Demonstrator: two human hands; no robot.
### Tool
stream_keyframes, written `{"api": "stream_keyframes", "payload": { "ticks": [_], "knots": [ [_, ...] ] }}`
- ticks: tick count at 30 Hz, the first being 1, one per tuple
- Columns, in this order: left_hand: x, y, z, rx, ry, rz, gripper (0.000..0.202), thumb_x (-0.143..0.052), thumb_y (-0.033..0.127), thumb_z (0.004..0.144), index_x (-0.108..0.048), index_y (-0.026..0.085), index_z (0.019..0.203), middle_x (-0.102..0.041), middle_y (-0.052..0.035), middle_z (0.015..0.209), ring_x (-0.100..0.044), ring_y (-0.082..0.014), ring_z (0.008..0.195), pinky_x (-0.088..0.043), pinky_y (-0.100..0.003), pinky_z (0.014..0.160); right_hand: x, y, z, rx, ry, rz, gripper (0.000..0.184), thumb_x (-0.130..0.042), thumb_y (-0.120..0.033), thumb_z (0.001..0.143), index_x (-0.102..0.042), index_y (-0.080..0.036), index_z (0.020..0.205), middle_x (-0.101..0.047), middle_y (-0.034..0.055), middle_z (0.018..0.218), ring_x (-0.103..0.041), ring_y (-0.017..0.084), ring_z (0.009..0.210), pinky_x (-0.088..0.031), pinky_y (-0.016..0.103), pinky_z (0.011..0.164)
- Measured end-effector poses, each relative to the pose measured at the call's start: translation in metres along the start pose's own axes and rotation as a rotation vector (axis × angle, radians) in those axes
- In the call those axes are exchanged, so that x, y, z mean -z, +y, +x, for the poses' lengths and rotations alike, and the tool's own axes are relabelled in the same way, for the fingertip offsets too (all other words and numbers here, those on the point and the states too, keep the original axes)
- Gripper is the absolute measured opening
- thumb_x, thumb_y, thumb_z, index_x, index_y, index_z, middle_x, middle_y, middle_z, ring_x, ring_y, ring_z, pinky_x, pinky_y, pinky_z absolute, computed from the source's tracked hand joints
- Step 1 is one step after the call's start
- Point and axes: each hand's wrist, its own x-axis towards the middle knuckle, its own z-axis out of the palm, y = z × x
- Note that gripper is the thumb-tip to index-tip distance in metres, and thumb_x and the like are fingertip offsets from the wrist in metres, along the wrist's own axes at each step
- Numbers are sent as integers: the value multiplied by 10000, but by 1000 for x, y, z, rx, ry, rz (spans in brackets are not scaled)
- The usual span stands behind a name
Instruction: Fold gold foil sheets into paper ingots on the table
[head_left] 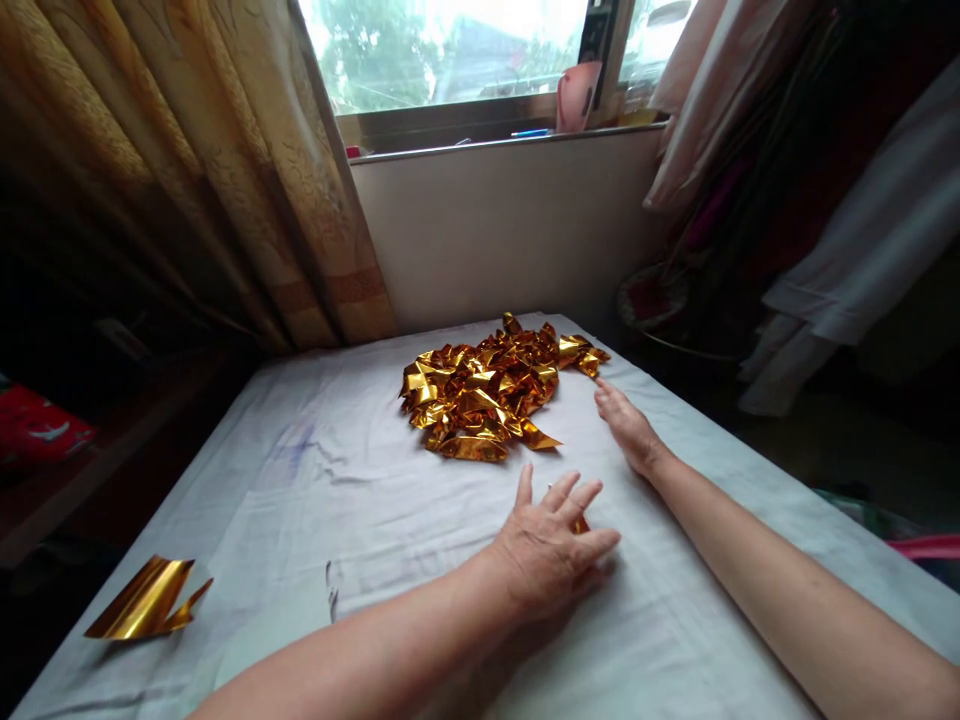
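Observation:
A pile of folded gold foil pieces (487, 385) lies near the far edge of a table covered with a white cloth (352, 500). My left hand (551, 545) rests flat on the cloth with fingers spread, covering a small gold foil piece (580, 523) that peeks out under the fingers. My right hand (626, 425) lies open and flat on the cloth just right of the pile, fingertips close to it. A loose gold foil sheet (146, 600) sits at the table's near left corner.
A patterned curtain (225, 170) hangs at the back left beside a window (450, 50). A pink cup (577, 95) stands on the sill. White cloth and clothes (862, 240) hang at the right. A dark bench (97, 450) runs along the left.

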Motion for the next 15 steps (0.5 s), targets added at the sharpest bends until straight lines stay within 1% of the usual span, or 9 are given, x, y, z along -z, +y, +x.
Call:
{"api": "stream_keyframes", "payload": {
  "ticks": [1,2,4,5,6,8,10,12,15],
  "knots": [
    [0,-7,3,3,19,48,347,-459,429,961,-567,341,1278,-350,-92,1561,-322,-320,1430,-154,-729,1102,2,-2,-10,-2,-69,23,726,-257,-633,940,-392,-160,1474,-521,163,1417,-510,266,1289,-424,411,1053],
    [1,-16,5,14,46,93,331,-461,408,964,-581,329,1262,-349,-86,1563,-304,-303,1442,-124,-705,1126,3,-6,-21,32,-114,10,775,-295,-664,914,-363,-147,1488,-454,177,1472,-446,285,1347,-393,433,1082],
    [4,-37,3,84,89,181,316,-491,356,956,-596,327,1253,-325,-68,1577,-267,-287,1459,-63,-656,1163,1,-16,-39,181,-187,-77,882,-427,-715,836,-309,-162,1512,-316,181,1555,-307,308,1432,-318,480,1130],
    [7,-49,0,137,108,214,326,-493,354,955,-590,346,1266,-329,-59,1576,-259,-293,1462,-29,-666,1158,-2,-22,-47,258,-223,-131,932,-496,-729,790,-286,-192,1522,-256,170,1582,-257,317,1453,-290,500,1140],
    [10,-61,-4,204,121,241,348,-502,389,949,-572,374,1290,-317,-54,1581,-239,-307,1468,0,-687,1143,-6,-28,-52,321,-260,-189,977,-555,-735,745,-278,-216,1526,-224,163,1595,-222,332,1463,-264,524,1145],
    [15,-83,-12,334,116,277,449,-572,457,901,-519,421,1345,-254,-59,1605,-173,-349,1481,25,-736,1100,-14,-42,-57,374,-310,-292,1055,-637,-724,680,-265,-221,1530,-206,180,1596,-198,364,1463,-224,558,1146],
    [19,-100,-19,456,94,293,537,-608,481,871,-466,448,1387,-198,-63,1621,-130,-364,1487,-3,-749,1086,-25,-54,-51,346,-294,-366,1074,-656,-707,673,-251,-209,1534,-202,197,1591,-190,380,1461,-205,572,1141],
    [21,-113,-21,525,65,288,550,-598,506,868,-457,450,1396,-173,-60,1628,-111,-367,1489,-44,-749,1084,-36,-63,-38,307,-274,-416,1068,-647,-694,690,-225,-204,1540,-168,196,1600,-185,390,1458,-195,581,1133],
    [23,-129,-15,559,49,279,518,-572,512,879,-492,416,1382,-157,-58,1633,-114,-366,1486,-65,-729,1096,-54,-73,-12,240,-267,-444,1061,-602,-718,720,-183,-204,1548,-138,199,1605,-166,387,1461,-204,578,1119]
  ]
}}
